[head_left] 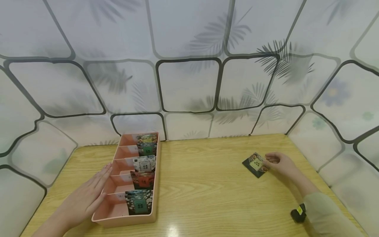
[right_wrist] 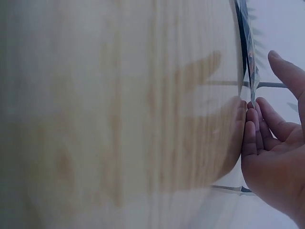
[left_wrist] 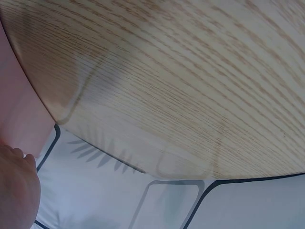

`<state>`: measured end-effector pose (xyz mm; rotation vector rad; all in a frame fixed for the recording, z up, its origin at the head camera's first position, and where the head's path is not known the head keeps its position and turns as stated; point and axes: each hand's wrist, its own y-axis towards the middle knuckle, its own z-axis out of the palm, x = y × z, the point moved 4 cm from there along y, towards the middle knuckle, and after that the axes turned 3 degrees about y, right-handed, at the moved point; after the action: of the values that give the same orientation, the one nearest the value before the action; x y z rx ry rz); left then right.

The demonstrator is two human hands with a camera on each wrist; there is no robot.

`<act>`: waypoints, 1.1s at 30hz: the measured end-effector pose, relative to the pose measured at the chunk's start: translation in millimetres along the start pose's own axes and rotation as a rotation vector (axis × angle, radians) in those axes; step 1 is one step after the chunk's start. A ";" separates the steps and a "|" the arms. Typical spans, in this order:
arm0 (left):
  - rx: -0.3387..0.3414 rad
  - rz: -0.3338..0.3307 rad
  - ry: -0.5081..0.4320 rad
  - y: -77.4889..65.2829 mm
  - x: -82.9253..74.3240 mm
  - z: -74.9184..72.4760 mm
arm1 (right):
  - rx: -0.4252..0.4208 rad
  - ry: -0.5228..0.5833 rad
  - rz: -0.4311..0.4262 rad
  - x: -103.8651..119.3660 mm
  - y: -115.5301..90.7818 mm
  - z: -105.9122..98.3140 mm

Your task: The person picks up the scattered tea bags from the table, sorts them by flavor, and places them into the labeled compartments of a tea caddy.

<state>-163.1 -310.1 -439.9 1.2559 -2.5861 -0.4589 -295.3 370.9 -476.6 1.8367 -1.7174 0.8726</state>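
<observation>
On the table's right side in the head view lies a dark packet (head_left: 255, 164) with a yellow label and a food picture. The fingertips of my right hand (head_left: 281, 163) touch its right edge. The right wrist view shows this packet (right_wrist: 251, 57) edge-on, with the thumb of my right hand (right_wrist: 276, 148) held apart from it. My left hand (head_left: 86, 194), fingers extended, rests along the left side of a pink divided box (head_left: 102, 220). Only part of my left hand (left_wrist: 16, 191) appears in the left wrist view, beside the box's pink wall (left_wrist: 19, 105).
Upright packets stand in the box's compartments, among them a green one (head_left: 139, 202), a red one (head_left: 143, 181) and a white one (head_left: 144, 163). The wood-grain table (head_left: 201, 184) meets a patterned cloth (head_left: 189, 85) at the back and sides.
</observation>
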 end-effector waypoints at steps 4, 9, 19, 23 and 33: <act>0.007 -0.007 -0.002 -0.1 0.0 -0.1 | 0.026 -0.053 -0.022 6.0 -1.7 4.1; 0.011 -0.014 0.003 -0.9 -0.2 -0.8 | 0.042 -0.109 -0.034 9.8 -1.8 8.3; 0.012 -0.012 -0.001 -1.5 0.1 -0.8 | 0.025 -0.137 -0.030 6.8 2.6 8.2; 0.011 -0.009 -0.001 -1.6 0.2 -0.5 | 0.024 -0.156 -0.036 8.7 3.5 6.8; 0.007 -0.009 -0.007 -0.7 0.8 -0.3 | 0.011 -0.151 -0.026 9.3 4.1 5.2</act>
<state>-162.9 -311.2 -439.9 1.2704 -2.5908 -0.4571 -298.6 360.4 -473.7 1.9723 -1.7775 0.7507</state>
